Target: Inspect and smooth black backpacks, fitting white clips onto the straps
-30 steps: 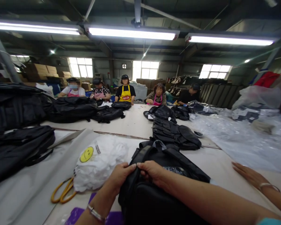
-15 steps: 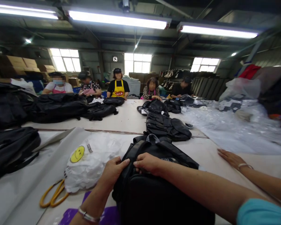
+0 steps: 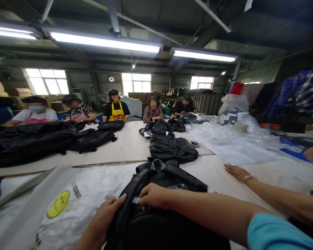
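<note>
A black backpack [image 3: 172,225] lies in front of me on the table, its shoulder straps upward. My left hand [image 3: 101,217] holds the left side of the backpack, thumb on top near a strap [image 3: 126,199] and the other fingers partly hidden. Over the upper part of the bag, my right hand [image 3: 152,195] is closed in a pinch. From its fingertips sticks out a small whitish strip with a jagged edge [image 3: 136,200]; what it is made of I cannot make out. Crinkled clear plastic [image 3: 158,164] is wrapped round the top handle.
A white bag with a yellow smiley [image 3: 58,205] lies at left. Beyond are several black backpacks [image 3: 172,148] and a heap of clear plastic bags [image 3: 232,133]. Another person's hand [image 3: 237,172] rests on the table at right. Several people [image 3: 116,111] sit across the table.
My view has turned to the right and tilted up. The whitish strip now shows at my right fingertips, which are farther from my left thumb than before.
</note>
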Action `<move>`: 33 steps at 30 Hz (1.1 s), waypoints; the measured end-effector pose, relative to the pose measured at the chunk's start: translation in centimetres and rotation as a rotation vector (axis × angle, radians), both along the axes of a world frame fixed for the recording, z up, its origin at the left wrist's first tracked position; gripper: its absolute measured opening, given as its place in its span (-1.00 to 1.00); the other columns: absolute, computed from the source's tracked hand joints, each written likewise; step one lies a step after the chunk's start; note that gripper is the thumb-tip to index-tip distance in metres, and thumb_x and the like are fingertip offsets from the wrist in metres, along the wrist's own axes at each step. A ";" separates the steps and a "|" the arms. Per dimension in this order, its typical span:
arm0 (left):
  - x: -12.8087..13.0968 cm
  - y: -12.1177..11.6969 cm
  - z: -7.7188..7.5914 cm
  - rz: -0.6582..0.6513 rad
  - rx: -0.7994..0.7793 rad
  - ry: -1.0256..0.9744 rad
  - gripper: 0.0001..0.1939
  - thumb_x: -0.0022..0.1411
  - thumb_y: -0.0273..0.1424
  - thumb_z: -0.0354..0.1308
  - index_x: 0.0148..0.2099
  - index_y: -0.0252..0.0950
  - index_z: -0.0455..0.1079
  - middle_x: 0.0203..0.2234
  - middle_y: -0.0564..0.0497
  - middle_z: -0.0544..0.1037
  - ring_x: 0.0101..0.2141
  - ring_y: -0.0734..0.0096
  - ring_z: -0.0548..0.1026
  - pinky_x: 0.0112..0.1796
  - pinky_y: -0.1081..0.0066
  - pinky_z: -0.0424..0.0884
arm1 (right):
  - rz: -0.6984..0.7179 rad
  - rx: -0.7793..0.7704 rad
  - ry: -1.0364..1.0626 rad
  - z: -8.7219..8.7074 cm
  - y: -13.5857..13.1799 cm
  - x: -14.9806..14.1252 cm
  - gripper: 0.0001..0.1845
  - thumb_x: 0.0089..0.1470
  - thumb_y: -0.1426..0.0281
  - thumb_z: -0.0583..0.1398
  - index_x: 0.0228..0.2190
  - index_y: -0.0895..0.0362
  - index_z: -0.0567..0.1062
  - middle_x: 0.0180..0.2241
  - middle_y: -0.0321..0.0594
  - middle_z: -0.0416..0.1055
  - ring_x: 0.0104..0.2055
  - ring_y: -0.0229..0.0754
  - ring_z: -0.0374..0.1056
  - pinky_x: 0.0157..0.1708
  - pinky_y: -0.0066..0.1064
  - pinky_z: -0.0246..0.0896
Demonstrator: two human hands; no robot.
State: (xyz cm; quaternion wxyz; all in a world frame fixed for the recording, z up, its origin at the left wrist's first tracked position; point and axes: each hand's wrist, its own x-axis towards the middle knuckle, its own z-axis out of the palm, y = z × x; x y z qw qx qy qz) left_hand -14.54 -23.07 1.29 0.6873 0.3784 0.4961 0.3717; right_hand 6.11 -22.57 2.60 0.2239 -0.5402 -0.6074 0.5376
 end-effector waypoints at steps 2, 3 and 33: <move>0.3 -0.2 0.5 -0.043 -0.005 -0.014 -0.55 -0.08 -0.10 0.45 -0.34 -0.36 0.44 -0.55 -0.07 0.58 -0.53 0.26 0.57 -0.53 0.42 0.48 | -0.023 -0.017 -0.017 0.3 0.0 -0.1 -0.88 -0.04 0.51 0.24 -0.57 0.18 0.53 -0.62 -0.36 0.39 -0.65 -0.39 0.18 -0.62 -0.54 0.06; 0.5 -0.3 0.6 -0.066 -0.008 -0.029 -0.56 -0.07 -0.11 0.45 -0.34 -0.36 0.45 -0.55 -0.07 0.58 -0.52 0.24 0.57 -0.51 0.42 0.49 | -0.022 -0.022 -0.001 0.3 0.1 -0.3 -0.88 -0.04 0.51 0.25 -0.58 0.18 0.52 -0.63 -0.37 0.39 -0.64 -0.39 0.18 -0.61 -0.54 0.07; -0.4 0.0 0.0 -0.093 0.097 0.352 -0.54 0.01 -0.03 0.34 -0.47 -0.40 0.48 -0.65 -0.02 0.49 -0.66 0.48 0.36 -0.65 0.52 0.18 | 0.065 0.041 0.304 1.5 -0.7 0.8 -0.61 -0.16 0.53 0.21 -0.19 0.18 0.49 -0.39 -0.24 0.57 -0.55 -0.33 0.36 -0.48 -0.49 0.24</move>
